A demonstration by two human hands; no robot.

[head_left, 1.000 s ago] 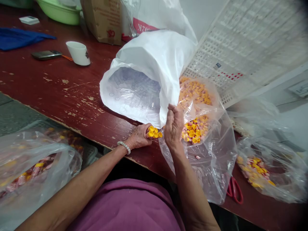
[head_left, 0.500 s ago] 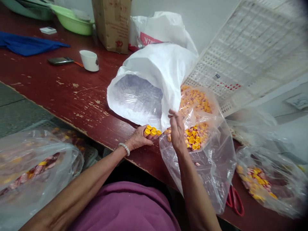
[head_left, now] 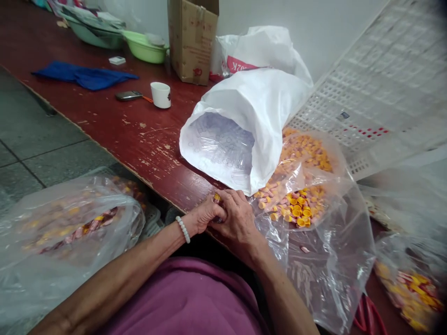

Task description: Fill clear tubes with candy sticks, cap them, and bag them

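Note:
My left hand, with a beaded bracelet at the wrist, is closed around a small bundle of yellow-capped tubes at the table's front edge. Over the bundle lies my right hand, its fingers bent around the far side and pressed against the tubes. Both hands hide most of the bundle. Just beyond them a white sack lies on its side, mouth facing me, with clear tubes inside. To the right, a clear plastic bag lies spread with many yellow caps in it.
A white plastic crate leans at the right. Bagged yellow-capped pieces sit low at left, and another bag at right near red-handled scissors. A cup, phone, blue cloth and carton stand farther back.
My right hand has moved left from beside the sack's mouth and the caps, closing over the tubes in my left hand. The whole view has shifted, so the table's things appear farther right.

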